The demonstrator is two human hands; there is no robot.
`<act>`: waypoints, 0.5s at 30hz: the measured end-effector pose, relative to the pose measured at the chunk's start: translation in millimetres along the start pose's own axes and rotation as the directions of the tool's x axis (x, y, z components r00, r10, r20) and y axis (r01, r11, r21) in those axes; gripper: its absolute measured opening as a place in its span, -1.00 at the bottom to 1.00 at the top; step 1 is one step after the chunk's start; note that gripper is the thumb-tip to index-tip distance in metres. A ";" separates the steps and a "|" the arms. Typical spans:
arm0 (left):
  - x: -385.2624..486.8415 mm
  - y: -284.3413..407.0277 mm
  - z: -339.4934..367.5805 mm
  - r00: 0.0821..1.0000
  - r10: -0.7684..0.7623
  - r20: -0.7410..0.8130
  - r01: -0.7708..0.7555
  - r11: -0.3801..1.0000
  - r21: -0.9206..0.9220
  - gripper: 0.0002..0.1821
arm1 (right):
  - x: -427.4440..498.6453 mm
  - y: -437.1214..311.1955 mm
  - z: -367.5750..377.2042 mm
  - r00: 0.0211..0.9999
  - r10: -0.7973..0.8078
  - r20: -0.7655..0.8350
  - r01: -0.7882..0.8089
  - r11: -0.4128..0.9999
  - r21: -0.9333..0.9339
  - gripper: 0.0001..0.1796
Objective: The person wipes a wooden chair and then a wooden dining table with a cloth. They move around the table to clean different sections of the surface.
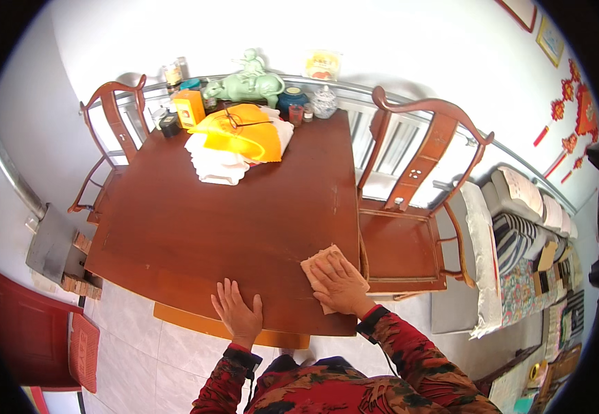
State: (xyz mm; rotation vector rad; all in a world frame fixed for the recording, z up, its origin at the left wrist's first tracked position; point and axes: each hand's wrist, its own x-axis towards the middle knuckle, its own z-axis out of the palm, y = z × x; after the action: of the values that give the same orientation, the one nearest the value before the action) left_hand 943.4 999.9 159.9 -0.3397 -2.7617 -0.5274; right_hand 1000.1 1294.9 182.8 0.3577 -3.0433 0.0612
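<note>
A brown wooden table (216, 227) stretches out before me. Under my right hand (339, 282) lies a folded pinkish-tan cloth (316, 263), pressed flat against the tabletop near its right edge. The palm covers much of the cloth, and the fingers are spread over it. My left hand (239, 312) rests by the table's near edge, fingers apart and holding nothing. Farther back on the table sits a pile of white cloth (216, 165), partly covered by a bright yellow cloth (247, 137). A pair of eyeglasses (234, 122) lies on the yellow cloth.
At the table's back stand a green ox figurine (245, 88), a yellow box (189, 108), a dark-lidded jar (169, 125), a blue jar (293, 98) and a blue-and-white porcelain jar (324, 102). Wooden armchairs flank the table, left (118, 119) and right (397, 243). A sofa (522, 259) stands farther right.
</note>
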 end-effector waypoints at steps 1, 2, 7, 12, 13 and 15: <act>0.9 0.2 -1.1 1.000 -0.003 -0.008 0.003 1.000 -0.004 -0.23 | 6.9 6.7 1.3 1.000 0.008 0.008 -0.008 1.000 0.003 -0.21; 1.1 1.5 -1.9 1.000 -0.010 -0.008 0.010 1.000 -0.010 -0.22 | 14.3 14.8 2.9 1.000 0.015 0.019 -0.015 1.000 0.005 -0.21; 1.2 5.8 -2.5 0.996 -0.044 -0.072 0.042 0.999 -0.035 -0.22 | 53.8 68.1 15.4 0.999 -0.049 0.023 0.050 0.998 -0.047 -0.19; -8.9 16.6 7.9 0.949 -0.238 -0.208 0.245 0.970 0.008 -0.16 | 98.4 132.6 19.1 0.992 -0.071 0.100 0.076 0.996 -0.048 -0.18; -15.4 24.5 12.2 0.923 -0.303 -0.239 0.315 0.949 0.015 -0.15 | 103.7 141.6 17.8 0.991 -0.134 0.028 0.135 0.990 -0.028 -0.18; -32.3 47.9 22.6 0.826 -0.468 -0.315 0.473 0.879 -0.064 -0.12 | 109.4 151.8 14.2 0.990 -0.140 0.019 0.140 0.990 0.017 -0.16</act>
State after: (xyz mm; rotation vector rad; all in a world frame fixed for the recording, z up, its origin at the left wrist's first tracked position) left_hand 981.1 1046.4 144.2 0.4203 -2.5096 -0.6097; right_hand 857.6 1416.6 172.9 0.5751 -3.0293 0.0737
